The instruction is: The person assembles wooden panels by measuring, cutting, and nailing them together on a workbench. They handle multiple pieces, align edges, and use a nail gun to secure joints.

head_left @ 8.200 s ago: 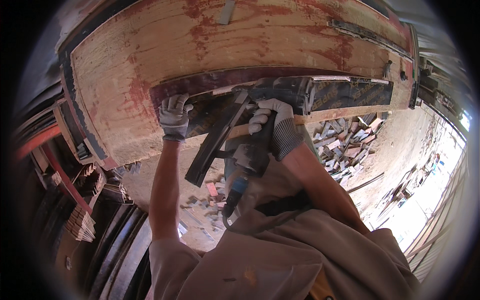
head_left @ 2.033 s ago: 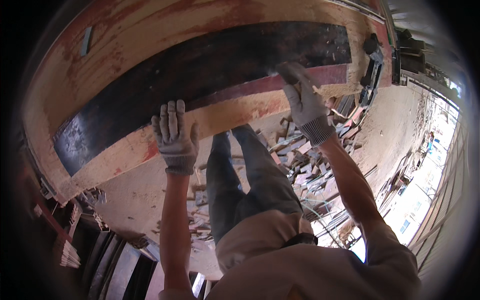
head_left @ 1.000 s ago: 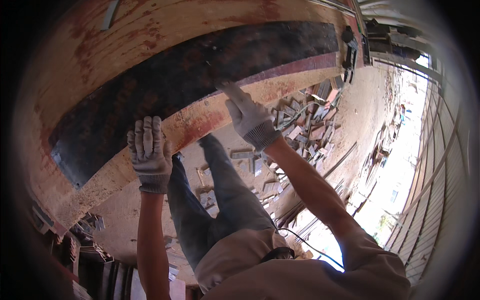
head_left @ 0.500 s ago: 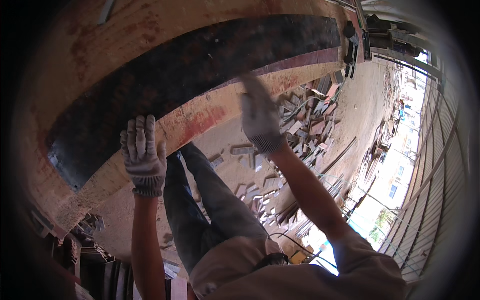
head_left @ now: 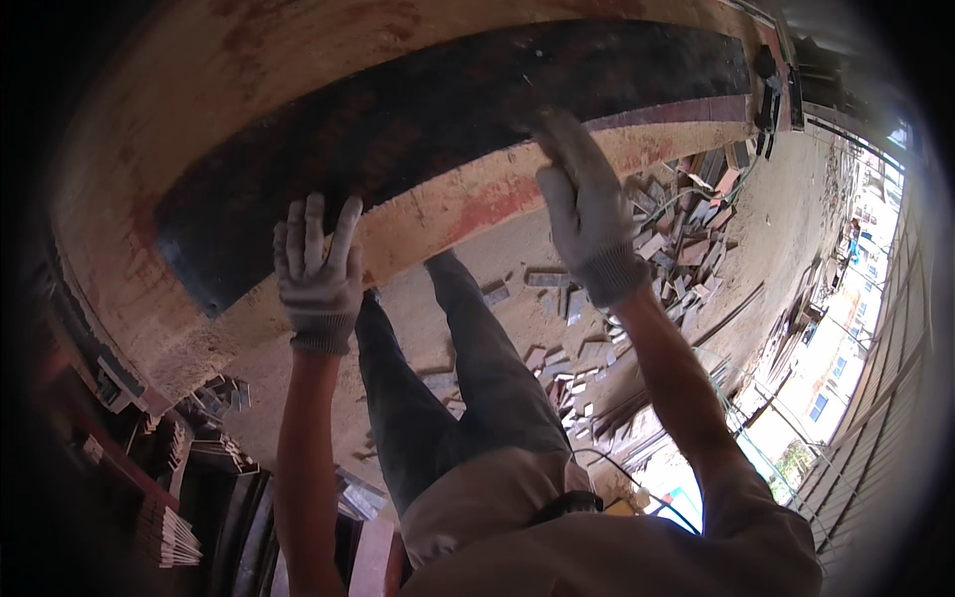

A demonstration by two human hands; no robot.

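Note:
A long dark panel [head_left: 428, 109], black with faint reddish smears, lies along the front of a dusty worktable [head_left: 119, 199]. My left hand [head_left: 319, 269], in a pale knitted work glove, rests with fingers spread on the panel's near edge, toward its left end. Farther right, my gloved right hand [head_left: 589, 209] is stretched out, its fingertips over the near edge of the panel. Those fingertips are a little blurred, so whether they press on the panel is hard to see. Neither hand grips anything.
A heap of offcuts [head_left: 691, 224] litters the floor right of my legs. At the table's right end stands a dark metal fitting [head_left: 768, 95]. Stacked boards [head_left: 249, 527] and a bundle of thin pale sticks [head_left: 177, 537] lie at the lower left. Long strips [head_left: 657, 378] lie at the right.
The view has shifted, so the table and panel appear farther right. My right hand, blurred before, is now clearer with its fingers extended at the panel's edge. My left hand stays on the near edge.

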